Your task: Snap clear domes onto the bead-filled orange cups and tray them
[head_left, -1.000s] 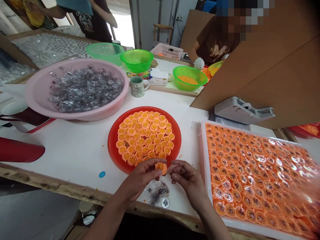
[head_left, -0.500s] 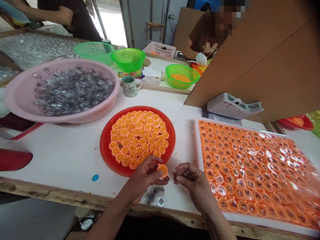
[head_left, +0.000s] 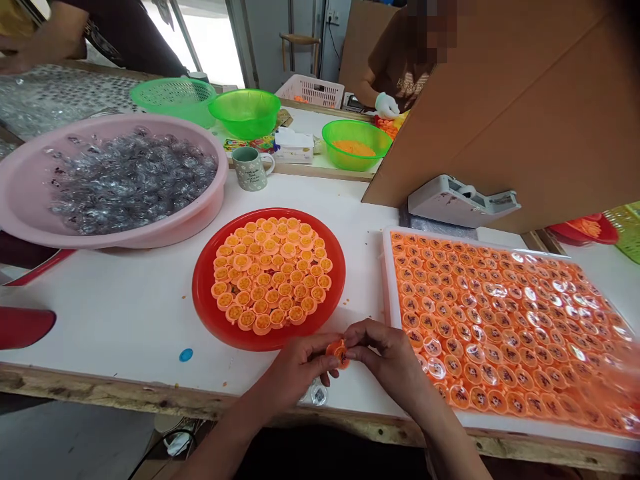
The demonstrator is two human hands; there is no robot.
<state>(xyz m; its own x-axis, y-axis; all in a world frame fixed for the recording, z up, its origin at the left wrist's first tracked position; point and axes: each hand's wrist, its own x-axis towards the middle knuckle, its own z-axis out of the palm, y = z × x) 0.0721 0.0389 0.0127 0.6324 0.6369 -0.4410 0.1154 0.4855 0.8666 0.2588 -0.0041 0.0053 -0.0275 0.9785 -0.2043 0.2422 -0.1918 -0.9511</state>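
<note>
Between my hands, near the front table edge, is a small orange toy cup [head_left: 339, 353], tilted, with a dark print showing on its face. My left hand [head_left: 305, 360] pinches it from the left. The thumb and fingers of my right hand [head_left: 383, 350] close at its right rim, on a clear printed cover that lies against the cup. Just beyond my hands stands a round red tray [head_left: 204, 293] bearing many similar cups [head_left: 270, 273] with yellow bits inside. Partly hidden below my left hand, a clear printed cover [head_left: 319, 393] lies on the table.
On the right, a white tray [head_left: 390, 280] holds rows of covered orange cups under shiny film. A pink basin [head_left: 213, 193] of clear printed pieces stands left. Behind are a mug [head_left: 250, 170], green bowls [head_left: 245, 113], a tape dispenser [head_left: 460, 203] and a cardboard panel [head_left: 500, 113]. Two people work beyond.
My right hand has moved left to the cup, bringing the clear printed cover against it. The cup has shifted slightly right and down. The view has turned a little.
</note>
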